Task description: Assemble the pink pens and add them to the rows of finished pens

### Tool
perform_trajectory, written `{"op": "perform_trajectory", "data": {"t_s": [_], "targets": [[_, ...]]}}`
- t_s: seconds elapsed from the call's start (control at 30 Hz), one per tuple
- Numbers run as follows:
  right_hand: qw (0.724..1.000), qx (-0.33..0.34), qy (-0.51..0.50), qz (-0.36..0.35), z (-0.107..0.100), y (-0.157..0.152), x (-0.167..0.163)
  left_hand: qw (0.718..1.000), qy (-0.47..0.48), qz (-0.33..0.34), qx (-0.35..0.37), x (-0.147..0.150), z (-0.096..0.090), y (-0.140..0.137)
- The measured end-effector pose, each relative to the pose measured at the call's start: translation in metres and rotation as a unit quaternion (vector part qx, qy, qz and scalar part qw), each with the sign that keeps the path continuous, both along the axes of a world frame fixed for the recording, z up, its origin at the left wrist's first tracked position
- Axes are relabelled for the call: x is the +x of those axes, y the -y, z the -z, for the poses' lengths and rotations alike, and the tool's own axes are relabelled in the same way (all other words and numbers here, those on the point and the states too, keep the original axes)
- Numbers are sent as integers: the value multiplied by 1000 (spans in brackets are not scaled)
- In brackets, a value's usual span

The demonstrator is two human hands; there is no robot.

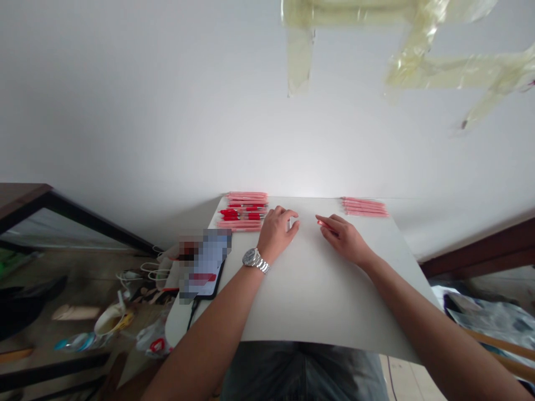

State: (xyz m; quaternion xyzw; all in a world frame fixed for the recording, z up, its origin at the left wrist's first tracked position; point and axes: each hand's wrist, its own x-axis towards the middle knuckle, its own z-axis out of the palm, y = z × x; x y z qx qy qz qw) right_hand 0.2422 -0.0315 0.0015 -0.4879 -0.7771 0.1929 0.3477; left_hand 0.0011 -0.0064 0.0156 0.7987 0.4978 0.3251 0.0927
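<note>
My left hand (pixel 277 229), with a silver watch on its wrist, hovers over the middle of the white table. Its thumb and index finger are apart, curved around a gap, and I see nothing held there. Just left of it lie several pink pens (pixel 240 224) and red pens (pixel 246 216) in a stack of rows. Opposite, my right hand (pixel 340 236) is closed around a pink pen (pixel 321 223); only its tip end shows beyond the fingers. Farther right, a row of several pink pens (pixel 365 207) lies near the wall.
A phone (pixel 209 264), partly pixelated, rests at the table's (pixel 317 301) left edge with a cable attached. Behind stands a white wall (pixel 188 111) with yellowed tape (pixel 351 14). A cup (pixel 109 320), a bottle (pixel 79 341) and plastic bags (pixel 152 337) are on the floor at left.
</note>
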Motion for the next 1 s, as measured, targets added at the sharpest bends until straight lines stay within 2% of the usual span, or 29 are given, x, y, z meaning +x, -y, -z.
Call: {"op": "perform_trajectory", "data": {"t_s": [0.2,0.5,0.8,1.0], "targets": [[1000,11,-7,-7,-3,2,-3,995,62,78,-12,6,-4,4],[999,12,12,-49,-14,9,-9,985,83,148,-24,12,-7,9],[997,27,15,-66,-13,9,-11,980,99,173,-13,16,0,6],[998,26,7,-48,-11,7,-8,979,109,170,-3,15,-1,5]]}}
